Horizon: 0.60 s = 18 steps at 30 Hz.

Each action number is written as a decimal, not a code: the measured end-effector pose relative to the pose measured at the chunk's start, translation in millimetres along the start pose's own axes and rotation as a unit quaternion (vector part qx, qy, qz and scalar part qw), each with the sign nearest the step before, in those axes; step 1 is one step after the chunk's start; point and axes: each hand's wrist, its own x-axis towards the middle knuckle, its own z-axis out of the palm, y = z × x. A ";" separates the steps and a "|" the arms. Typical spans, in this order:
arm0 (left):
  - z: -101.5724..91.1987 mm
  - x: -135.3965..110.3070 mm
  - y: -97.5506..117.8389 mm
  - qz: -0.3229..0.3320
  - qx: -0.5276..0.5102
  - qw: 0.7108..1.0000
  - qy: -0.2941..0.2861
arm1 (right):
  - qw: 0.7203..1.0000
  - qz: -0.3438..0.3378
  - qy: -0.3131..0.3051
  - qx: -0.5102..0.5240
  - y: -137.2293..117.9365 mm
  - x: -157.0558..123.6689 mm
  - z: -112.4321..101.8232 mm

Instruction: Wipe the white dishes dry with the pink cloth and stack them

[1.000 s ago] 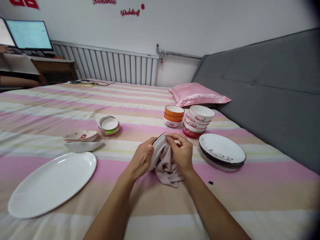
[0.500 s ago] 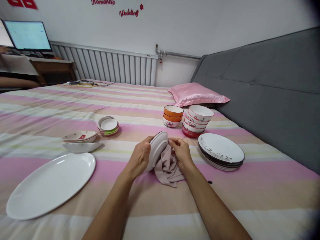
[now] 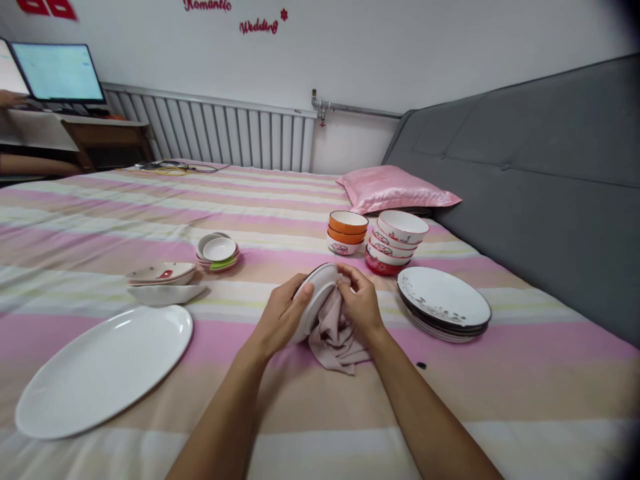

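A white plate (image 3: 317, 293) with a dark rim is tipped up on edge above the bed, its underside turned to the right. My left hand (image 3: 285, 310) grips it from the left, thumb lying across the underside near the rim. My right hand (image 3: 361, 300) pinches a dusty-pink cloth (image 3: 334, 340) against the plate's upper right edge. The cloth hangs in folds below those fingers and rests on the sheet. My left fingers behind the plate are hidden.
Right of my hands is a stack of plates (image 3: 445, 297). Behind stand orange-topped bowls (image 3: 347, 230) and white-and-red bowls (image 3: 397, 240). At left lie an oval platter (image 3: 105, 373), shallow dishes (image 3: 163, 275) and small saucers (image 3: 219, 250). A person's hand (image 3: 11, 100) shows by the monitor (image 3: 57, 73).
My right hand has shifted slightly up and left along the plate's rim, its fingers reaching over the edge with the cloth. My left thumb lies flatter across the underside.
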 end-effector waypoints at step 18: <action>-36.1 -5.2 -14.1 -0.249 0.264 0.923 -0.128 | 0.999 0.007 -0.021 -0.031 4.8 3.1 -5.5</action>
